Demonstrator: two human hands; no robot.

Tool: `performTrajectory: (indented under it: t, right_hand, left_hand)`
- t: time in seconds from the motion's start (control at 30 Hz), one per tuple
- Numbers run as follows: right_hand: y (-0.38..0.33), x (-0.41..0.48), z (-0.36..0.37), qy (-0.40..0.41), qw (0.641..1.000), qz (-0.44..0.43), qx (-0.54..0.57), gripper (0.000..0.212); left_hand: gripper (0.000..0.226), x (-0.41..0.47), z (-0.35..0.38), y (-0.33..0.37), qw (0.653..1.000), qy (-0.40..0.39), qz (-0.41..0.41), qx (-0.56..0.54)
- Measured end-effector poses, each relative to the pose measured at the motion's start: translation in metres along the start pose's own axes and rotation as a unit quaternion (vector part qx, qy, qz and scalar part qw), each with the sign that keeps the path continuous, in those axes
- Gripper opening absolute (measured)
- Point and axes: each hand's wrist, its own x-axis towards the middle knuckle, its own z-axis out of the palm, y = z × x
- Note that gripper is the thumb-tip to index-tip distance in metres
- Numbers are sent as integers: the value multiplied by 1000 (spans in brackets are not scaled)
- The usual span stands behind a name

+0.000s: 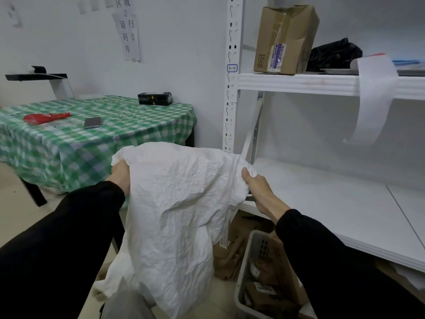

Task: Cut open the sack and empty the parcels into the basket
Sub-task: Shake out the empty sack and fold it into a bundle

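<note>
Checked table (149,120) with phone (92,122), red packet (46,117), black box (155,98), basket (250,261) on floor (16,203)

We are holding the sack (179,203) stretched between our left hand (122,176) and right hand (255,189), and it is hanging across the middle, closing the way straight down. On the right, the shelf post (231,88) is standing just behind it and the lower shelf board (322,199) is jutting out above the basket's (249,261) far end, our right sleeve (333,261) crossing its opening. On the left, a gap is lying open between sack and table (69,139).
</note>
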Motion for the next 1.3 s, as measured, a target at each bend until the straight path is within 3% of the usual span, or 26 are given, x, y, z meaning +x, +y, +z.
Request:
performTrajectory:
  t: [0.07, 0.1, 0.17, 0.2, 0.23, 0.3, 0.33, 0.4, 0.5, 0.57, 0.67, 0.73, 0.9, 0.97, 1.07, 1.17, 1.3]
  right_hand:
    - [-6, 2, -1, -69, 993, 27, 91, 45]
    - [-9, 2, -3, -117, 986, 16, 118, 46]
    - [-8, 5, -5, -175, 981, -29, 84, 69]
    - [-7, 6, -6, -178, 981, -52, 52, 80]
    - [-7, 6, -5, -169, 983, -70, 24, 83]
    - [-9, 9, -5, -125, 986, -109, -12, 76]
    - [-10, 10, -5, -98, 987, -124, -18, 70]
    - [-11, 15, -5, -65, 988, -138, -9, 64]
    - [-16, 18, -1, -21, 991, -132, -15, 59]
    - [-21, 22, -6, 39, 991, -127, -20, 52]
    - [-31, 27, -37, 159, 981, -107, -19, 40]
    - [-34, 33, -59, 187, 978, -94, 7, 37]
    - [-40, 34, -64, 160, 982, -68, 69, 30]
    - [-45, 33, -71, 145, 983, -32, 105, 37]
    - [-49, 36, -89, 99, 984, 0, 145, 48]
    - [-49, 36, -92, 91, 986, 9, 140, 44]
    - [-46, 35, -93, 180, 973, 4, 145, 34]
  left_hand:
    - [28, -28, 12, 9, 988, -120, -49, -81]
    - [31, -32, 17, 11, 984, -143, -58, -86]
    - [30, -34, 17, 18, 976, -183, -62, -97]
    - [23, -34, 18, 20, 967, -217, -74, -109]
    - [35, -28, 18, 18, 960, -247, -85, -106]
    - [62, -32, 21, 18, 938, -310, -125, -95]
    - [56, -39, 26, 17, 934, -328, -120, -75]
    - [35, -48, 36, 12, 946, -318, -50, 25]
    - [56, -55, 40, 0, 947, -283, 16, 153]
    - [45, -60, 37, -2, 942, -261, 61, 204]
    - [55, -55, 14, 2, 950, -126, 151, 244]
    - [50, -43, -8, 8, 949, -52, 194, 244]
    - [51, -50, -10, 16, 975, -74, 138, 160]
    - [50, -51, -7, 28, 985, -130, 53, 102]
    - [51, -46, -15, 46, 968, -225, -27, 109]
    - [54, -38, -20, 46, 964, -205, -2, 169]
    - [42, -39, -18, 30, 941, -131, 120, 287]
